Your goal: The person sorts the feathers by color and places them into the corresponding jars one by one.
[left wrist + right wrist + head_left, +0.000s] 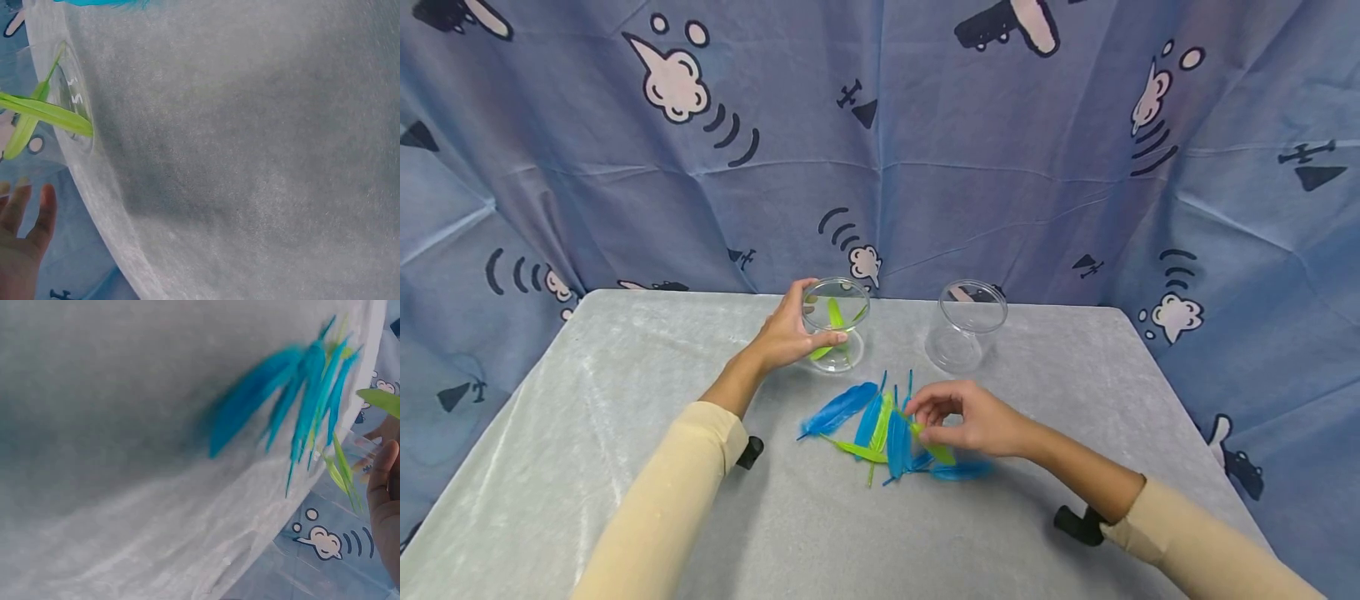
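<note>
My left hand (790,329) holds a clear plastic jar (842,358) from its left side, thumb across the front. Inside that jar stand green feathers (835,313), which cross each other in the left wrist view. My right hand (981,419) pinches a green feather (938,452) between thumb and fingers, over the right part of a loose pile. The pile mixes blue feathers (842,408) and green feathers (882,425) lying on the table. In the right wrist view the held feather (380,401) shows above the fingertips, apart from the pile.
A second clear jar (957,346) stands upright to the right of the held one, with no feathers seen in it. A grey cloth covers the table (625,417). Behind its far edge hangs a blue patterned curtain (970,125).
</note>
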Tool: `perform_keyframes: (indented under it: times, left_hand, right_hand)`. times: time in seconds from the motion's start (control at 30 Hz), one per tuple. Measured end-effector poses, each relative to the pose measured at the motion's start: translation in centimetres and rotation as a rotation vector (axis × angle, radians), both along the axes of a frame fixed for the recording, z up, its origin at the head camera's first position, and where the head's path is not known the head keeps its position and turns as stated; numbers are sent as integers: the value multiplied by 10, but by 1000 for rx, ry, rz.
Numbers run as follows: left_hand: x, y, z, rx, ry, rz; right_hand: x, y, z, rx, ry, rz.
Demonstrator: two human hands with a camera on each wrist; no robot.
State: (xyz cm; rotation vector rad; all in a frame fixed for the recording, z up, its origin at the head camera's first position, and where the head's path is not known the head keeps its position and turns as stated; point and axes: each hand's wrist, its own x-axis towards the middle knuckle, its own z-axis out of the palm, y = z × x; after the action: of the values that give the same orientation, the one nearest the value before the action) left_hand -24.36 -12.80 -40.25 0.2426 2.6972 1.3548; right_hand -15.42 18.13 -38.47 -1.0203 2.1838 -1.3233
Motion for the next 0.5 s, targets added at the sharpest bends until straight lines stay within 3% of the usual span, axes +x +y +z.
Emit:
perform_keyframes:
  times: [0.23, 0.5]
  left_hand:
    - [1, 1, 1, -4, -12, 7]
    - [1, 2, 1, -7, -13, 11]
  right_hand:
    - [-9, -11, 10, -40, 29, -93]
    - [-32, -28, 26, -107, 78, -198]
